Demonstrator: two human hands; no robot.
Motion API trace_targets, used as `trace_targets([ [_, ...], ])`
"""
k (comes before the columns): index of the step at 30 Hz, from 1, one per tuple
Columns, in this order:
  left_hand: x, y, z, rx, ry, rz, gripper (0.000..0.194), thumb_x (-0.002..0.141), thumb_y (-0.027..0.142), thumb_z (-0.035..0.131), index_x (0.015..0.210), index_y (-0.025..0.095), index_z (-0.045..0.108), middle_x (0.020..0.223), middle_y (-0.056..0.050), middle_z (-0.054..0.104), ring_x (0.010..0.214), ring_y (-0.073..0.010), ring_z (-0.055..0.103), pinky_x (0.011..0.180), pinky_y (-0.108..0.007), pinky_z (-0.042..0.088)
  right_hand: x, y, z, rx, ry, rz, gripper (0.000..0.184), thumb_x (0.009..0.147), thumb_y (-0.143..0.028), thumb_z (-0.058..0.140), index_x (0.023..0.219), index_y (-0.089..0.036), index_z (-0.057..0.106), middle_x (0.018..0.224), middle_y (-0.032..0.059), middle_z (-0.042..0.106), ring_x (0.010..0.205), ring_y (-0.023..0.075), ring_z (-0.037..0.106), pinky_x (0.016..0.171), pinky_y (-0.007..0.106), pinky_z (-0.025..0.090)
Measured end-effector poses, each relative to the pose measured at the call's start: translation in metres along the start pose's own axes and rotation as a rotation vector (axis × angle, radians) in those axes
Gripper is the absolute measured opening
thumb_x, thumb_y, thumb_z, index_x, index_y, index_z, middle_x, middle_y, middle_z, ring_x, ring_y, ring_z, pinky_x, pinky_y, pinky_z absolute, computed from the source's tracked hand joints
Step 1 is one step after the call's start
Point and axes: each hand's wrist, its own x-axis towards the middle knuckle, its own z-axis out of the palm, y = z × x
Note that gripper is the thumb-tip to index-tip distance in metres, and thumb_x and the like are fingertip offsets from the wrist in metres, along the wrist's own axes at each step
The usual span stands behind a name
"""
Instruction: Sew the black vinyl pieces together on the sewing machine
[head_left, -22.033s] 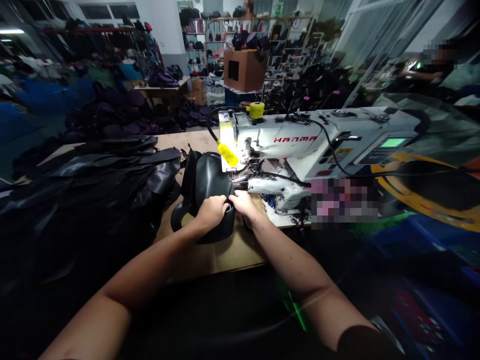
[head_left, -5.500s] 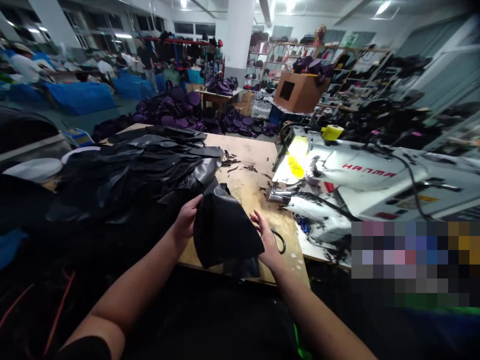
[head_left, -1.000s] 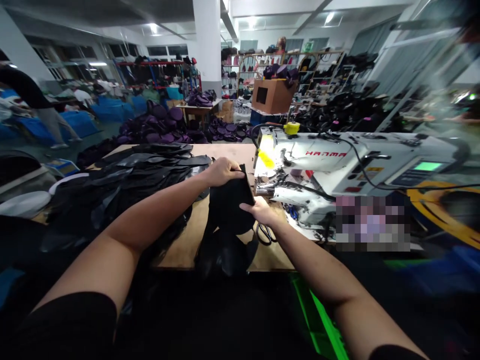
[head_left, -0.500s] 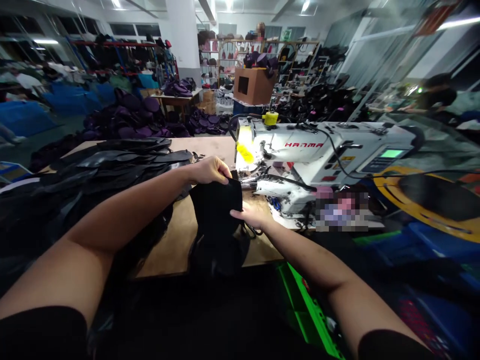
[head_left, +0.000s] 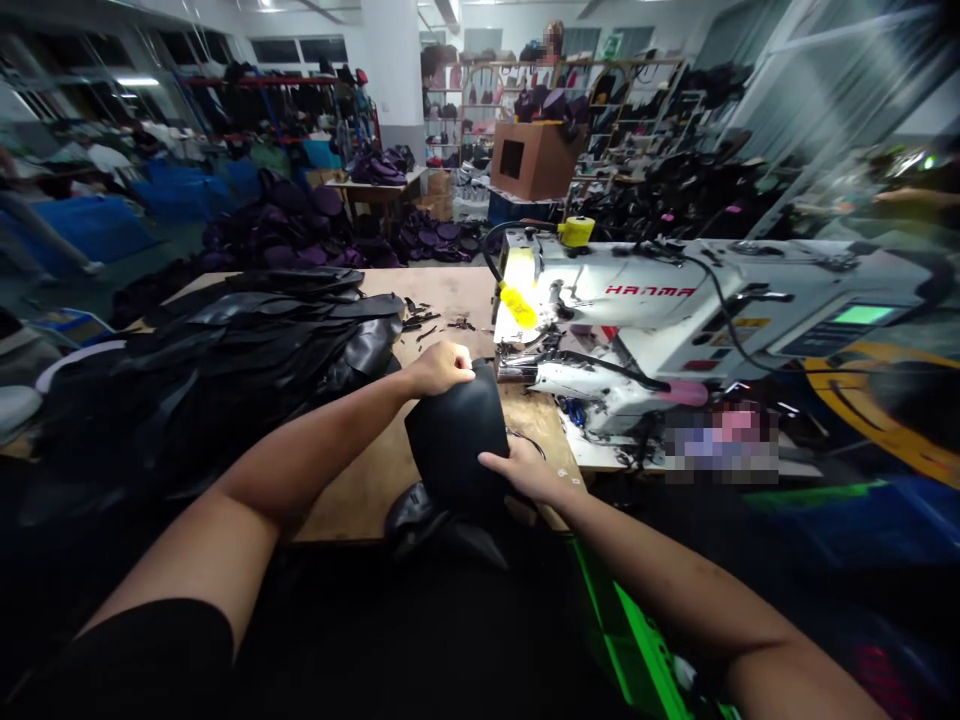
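Note:
Both my hands hold a black leather piece (head_left: 456,440) upright over the near edge of the wooden table (head_left: 375,480). My left hand (head_left: 441,368) is closed on its top edge. My right hand (head_left: 525,472) grips its lower right side with curled fingers. More of the black material (head_left: 427,520) hangs below the table edge. The piece sits just left of the needle end (head_left: 517,368) of a white sewing machine (head_left: 675,310) with a lit lamp (head_left: 519,280).
A big stack of black leather cut pieces (head_left: 247,350) covers the table's left half. Small scraps (head_left: 435,320) lie at the table's far side. Behind stand a brown cardboard box (head_left: 536,160), shelves and purple heaps (head_left: 300,215). A green bin edge (head_left: 622,640) is below right.
Over the last second both hands came down and toward me with the black piece, from beside the machine's needle end to the table's near edge; my left hand stays on its top.

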Motion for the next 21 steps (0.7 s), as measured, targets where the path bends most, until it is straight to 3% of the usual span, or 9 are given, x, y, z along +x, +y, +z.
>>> trace_targets([
  [2,0.000,-0.004,0.005,-0.035,-0.011,0.011,0.011,0.070,0.026,0.066,0.068,0.016,0.064,0.070,0.000,0.066,0.067,-0.0136,0.058,0.060,-0.025,0.040,0.014,-0.006,-0.009,0.083,-0.013,-0.029,0.041,0.084,-0.047,0.073,0.118,-0.023,0.072,0.117,0.0071,0.078,0.104,0.0268,0.072,0.094,0.042,0.058],
  [4,0.000,-0.004,0.005,-0.046,-0.031,0.036,0.010,0.071,0.026,0.065,0.068,0.017,0.060,0.070,0.001,0.064,0.066,-0.0133,0.056,0.059,-0.025,0.039,0.035,-0.014,-0.016,0.146,0.059,-0.082,0.041,0.087,-0.051,0.068,0.118,-0.024,0.070,0.119,0.0068,0.076,0.107,0.0258,0.070,0.098,0.041,0.055],
  [9,0.004,0.003,0.002,0.023,0.020,0.045,0.009,0.073,0.021,0.065,0.068,0.018,0.057,0.069,0.001,0.061,0.066,-0.0130,0.053,0.060,-0.026,0.039,0.079,-0.025,-0.011,0.211,0.200,-0.072,0.043,0.085,-0.064,0.058,0.088,-0.022,0.067,0.091,0.0051,0.072,0.086,0.0219,0.064,0.084,0.036,0.055],
  [13,0.011,0.005,0.003,0.029,0.117,0.046,0.007,0.077,0.021,0.067,0.082,0.016,0.069,0.082,-0.003,0.072,0.077,-0.0162,0.063,0.070,-0.027,0.047,0.086,-0.028,-0.002,0.193,0.270,-0.023,0.041,0.082,-0.062,0.060,0.077,-0.022,0.059,0.080,0.0031,0.065,0.077,0.0189,0.058,0.075,0.032,0.051],
  [21,0.023,0.010,-0.002,0.061,0.056,0.032,0.015,0.083,0.024,0.068,0.078,0.015,0.078,0.082,-0.004,0.078,0.079,-0.0173,0.068,0.073,-0.026,0.049,0.087,-0.034,-0.006,0.073,0.314,-0.012,0.043,0.088,-0.063,0.055,0.075,-0.023,0.058,0.077,0.0032,0.064,0.076,0.0200,0.056,0.072,0.033,0.049],
])
